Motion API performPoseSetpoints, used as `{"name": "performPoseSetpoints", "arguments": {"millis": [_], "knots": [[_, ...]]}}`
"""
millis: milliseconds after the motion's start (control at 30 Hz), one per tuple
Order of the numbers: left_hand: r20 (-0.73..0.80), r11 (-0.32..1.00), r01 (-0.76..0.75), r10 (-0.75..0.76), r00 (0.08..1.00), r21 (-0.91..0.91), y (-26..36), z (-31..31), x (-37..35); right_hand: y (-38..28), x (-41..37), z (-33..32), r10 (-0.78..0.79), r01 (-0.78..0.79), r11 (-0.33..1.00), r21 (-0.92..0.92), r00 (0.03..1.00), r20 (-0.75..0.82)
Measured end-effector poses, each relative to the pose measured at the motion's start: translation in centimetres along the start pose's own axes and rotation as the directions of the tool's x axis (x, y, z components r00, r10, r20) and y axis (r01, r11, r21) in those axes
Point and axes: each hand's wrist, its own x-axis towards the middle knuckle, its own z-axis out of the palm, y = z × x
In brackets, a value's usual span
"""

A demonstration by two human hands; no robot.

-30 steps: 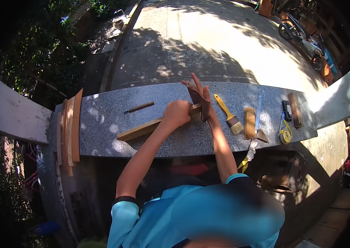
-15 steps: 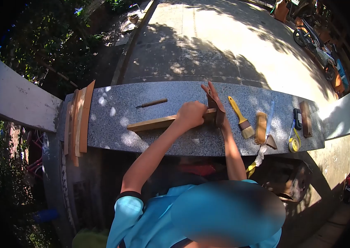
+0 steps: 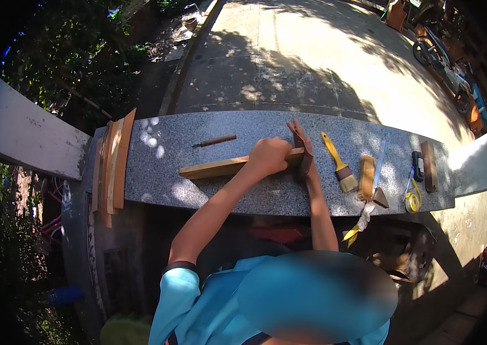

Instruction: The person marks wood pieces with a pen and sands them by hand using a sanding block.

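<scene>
My left hand (image 3: 270, 156) is closed in a fist around a long wooden board (image 3: 216, 168), near the board's right end. The board is tilted on its edge over the speckled stone bench. My right hand (image 3: 298, 133) presses a brown piece of sandpaper (image 3: 305, 156) against that right end, its fingers stretched upward along the sheet. The palm is mostly hidden behind the sandpaper. Beyond the board lies a thin tool with a wooden handle and dark tip (image 3: 214, 141).
Wooden strips (image 3: 116, 167) are stacked at the bench's (image 3: 163, 135) left end. To the right lie a yellow-handled paintbrush (image 3: 338, 162), a wooden brush (image 3: 366, 178), a metal ruler (image 3: 380, 163), a scraper-like blade (image 3: 380, 198), a yellow tape measure (image 3: 412, 201) and a dark wood block (image 3: 429, 167).
My right hand and the sandpaper have moved slightly toward my body along the board's end. The left hand keeps its grip. The whole view has shifted a little.
</scene>
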Motion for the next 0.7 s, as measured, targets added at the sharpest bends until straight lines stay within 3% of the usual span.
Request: {"name": "performPoseSetpoints", "arguments": {"millis": [67, 200, 567, 700], "knots": [[0.021, 1.000, -0.002, 0.002, 1.000, 0.018, 0.3, -0.8, 0.4, 1.0, -0.2, -0.5, 0.111, -0.111, 0.994, 0.002, 0.994, -0.003], [0.014, 0.999, -0.004, 0.004, 1.000, 0.036, -0.1, -0.5, 0.6, -2.0, -1.2, 1.3, 0.035, -0.032, 0.999, 0.028, 0.996, -0.084], [-0.012, 0.999, 0.013, -0.013, 1.000, -0.050, -0.8, -0.7, 1.6, -0.6, 0.9, 0.9, 0.273, -0.248, 0.955, 0.162, 0.950, -0.152], [-0.011, 0.998, 0.020, -0.021, 1.000, -0.066, -0.7, -0.7, 1.3, 0.1, -0.3, 1.0, 0.165, -0.173, 0.984, -0.039, 0.974, -0.157]]}}
